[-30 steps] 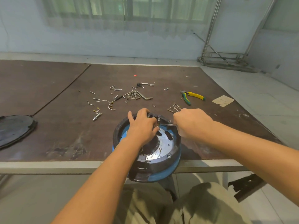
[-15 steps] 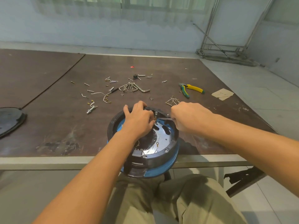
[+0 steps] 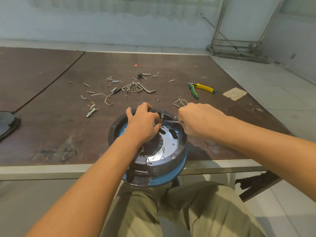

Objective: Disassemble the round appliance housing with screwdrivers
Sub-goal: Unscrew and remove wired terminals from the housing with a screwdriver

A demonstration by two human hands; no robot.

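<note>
While left hand [image 3: 142,124] still grips housing [image 3: 178,150], screwdriver [image 3: 171,121] stays.

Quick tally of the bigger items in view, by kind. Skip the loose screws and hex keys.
Round housing: 1
Thin tool gripped by the right hand: 1
Yellow-green pliers: 1
Black disc at the left edge: 1
Cardboard scrap: 1
Total: 5

Behind the scuffed dark brown board surface [image 3: 51,134] rises a pale blue-grey wall [image 3: 102,23]; right of it lie light grey floor tiles [image 3: 282,108] and a steel tube frame [image 3: 239,54].
</note>
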